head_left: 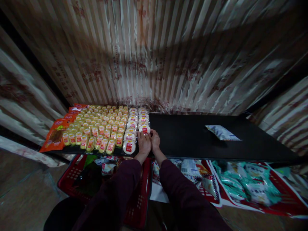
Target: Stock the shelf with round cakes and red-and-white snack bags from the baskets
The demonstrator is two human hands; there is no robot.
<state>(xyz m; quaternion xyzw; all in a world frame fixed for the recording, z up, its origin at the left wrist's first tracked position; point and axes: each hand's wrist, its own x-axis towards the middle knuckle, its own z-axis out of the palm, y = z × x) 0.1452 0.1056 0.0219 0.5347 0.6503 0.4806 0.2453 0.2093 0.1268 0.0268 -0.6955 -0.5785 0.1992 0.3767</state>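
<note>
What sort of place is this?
Probably a small shop or stockroom, though I can't be sure: round white plastic-wrapped snacks and small oblong yellow packets stand in rows on a flat black shelf, with red plastic baskets of packaged goods below.

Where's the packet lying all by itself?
In the head view, the pale packet lies on the right side of the black shelf, to the right of the right hand.

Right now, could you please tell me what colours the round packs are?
The round packs look white with mainly red labels, clearest in the head view.
</note>
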